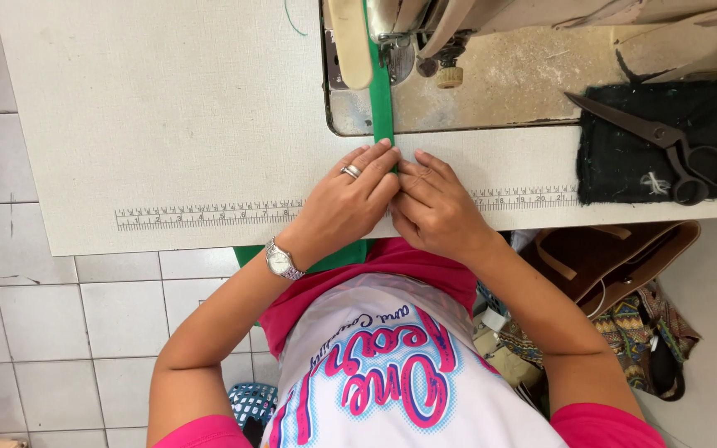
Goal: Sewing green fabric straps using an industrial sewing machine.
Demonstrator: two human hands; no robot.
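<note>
From your head camera, looking straight down: the green fabric strip runs away from you in a narrow line, its long axis pointing from your hands up to the presser foot of the sewing machine. It lies flat across the machine bed and comes back over the front edge of that bed onto the pale table, where your hands meet it.

Your left hand lies curled over the strip's near end, fingers closed down and pressing it, ring and wristwatch showing. Your right hand sits just beside it, touching, fingers bent inward at the strip's right edge; whether it pinches the cloth or only steadies it, you cannot tell from here. Both hands are equally near; the left covers more of the strip.

More green cloth hangs off the table edge toward your lap. To the left the table lies bare but for the printed ruler. To the right, well apart, scissors rest on a dark cloth pad.
</note>
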